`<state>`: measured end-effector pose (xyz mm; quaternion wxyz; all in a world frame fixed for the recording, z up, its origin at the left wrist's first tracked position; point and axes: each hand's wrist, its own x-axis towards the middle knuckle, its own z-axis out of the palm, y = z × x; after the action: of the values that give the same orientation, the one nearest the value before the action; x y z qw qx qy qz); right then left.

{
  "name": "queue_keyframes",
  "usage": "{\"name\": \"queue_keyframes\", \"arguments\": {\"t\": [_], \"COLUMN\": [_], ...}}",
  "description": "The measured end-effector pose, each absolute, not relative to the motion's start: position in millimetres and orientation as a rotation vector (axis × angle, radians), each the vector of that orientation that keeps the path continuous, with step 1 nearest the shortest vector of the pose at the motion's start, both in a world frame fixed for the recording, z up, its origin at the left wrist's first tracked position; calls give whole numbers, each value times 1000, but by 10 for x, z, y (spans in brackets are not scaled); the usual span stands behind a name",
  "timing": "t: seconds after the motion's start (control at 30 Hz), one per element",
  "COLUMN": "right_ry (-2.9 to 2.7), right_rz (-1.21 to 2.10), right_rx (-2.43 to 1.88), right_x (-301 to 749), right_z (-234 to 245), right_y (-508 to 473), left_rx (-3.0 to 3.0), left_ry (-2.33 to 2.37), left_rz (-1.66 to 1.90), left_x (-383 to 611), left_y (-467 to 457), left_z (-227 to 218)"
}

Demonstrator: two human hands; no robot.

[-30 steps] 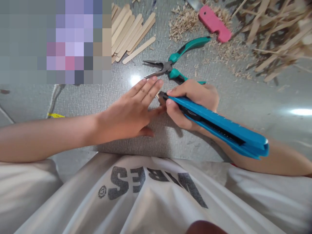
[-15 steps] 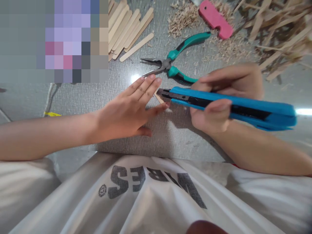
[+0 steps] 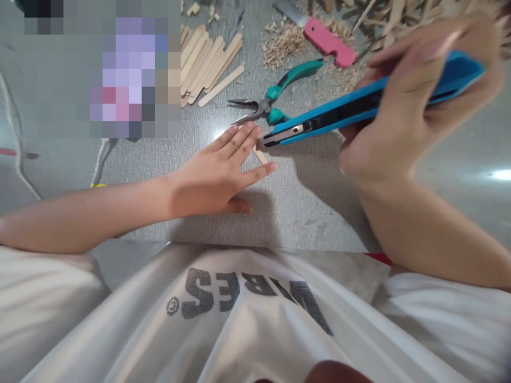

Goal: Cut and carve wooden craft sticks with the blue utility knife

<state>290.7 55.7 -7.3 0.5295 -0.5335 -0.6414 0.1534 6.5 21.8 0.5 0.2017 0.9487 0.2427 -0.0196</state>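
My left hand (image 3: 219,170) lies flat on the grey textured mat (image 3: 303,213), fingers stretched out, pressing down a thin wooden stick (image 3: 260,156) of which only a short end shows between the fingers. My right hand (image 3: 403,117) is raised at the right, blurred by motion, with its fingers wrapped round a long blue utility knife (image 3: 343,109). The knife's tip points left and hovers just above the stick's end, close to my left fingertips.
Green-handled long-nose pliers (image 3: 279,98) lie just beyond my left fingers. A row of flat wooden sticks (image 3: 207,61) lies at the back. A pink tool (image 3: 329,42) rests among wood shavings (image 3: 283,42), with a heap of split sticks at the back right.
My right hand has lifted the blue knife off the stick and swung its handle up and to the right. My left hand has stayed flat on the stick.
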Motion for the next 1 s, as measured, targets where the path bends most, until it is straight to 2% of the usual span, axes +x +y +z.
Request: {"name": "queue_keyframes", "arguments": {"t": [0.07, 0.2, 0.27, 0.37, 0.47, 0.63, 0.77, 1.0], "right_ry": [-1549, -1926, -2064, -2304, -2611, -2971, -3005, -3025], "right_rz": [75, 147, 75, -164, -238, 99, 417, 618], "right_rx": [-1215, -1331, -1404, -1695, -2073, -2182, -2171, -2109], "right_x": [3028, 3350, 3445, 3379, 3129, 2822, 2786, 2864], "right_z": [72, 200, 202, 283, 528, 834, 777, 655], "right_y": [548, 481, 447, 361, 219, 35, 21, 133], "left_rx": [2665, 2670, 2659, 2652, 2676, 2691, 2681, 2642], "left_ry": [660, 674, 677, 655, 600, 494, 497, 488], "left_rz": [-70, -62, -72, -74, 6, 98, 115, 172], "left_x": [72, 79, 74, 48, 13, -17, -24, -41], "left_y": [242, 255, 255, 262, 279, 285, 264, 257], "left_z": [8, 0, -6, -43, -130, -211, -176, -226]}}
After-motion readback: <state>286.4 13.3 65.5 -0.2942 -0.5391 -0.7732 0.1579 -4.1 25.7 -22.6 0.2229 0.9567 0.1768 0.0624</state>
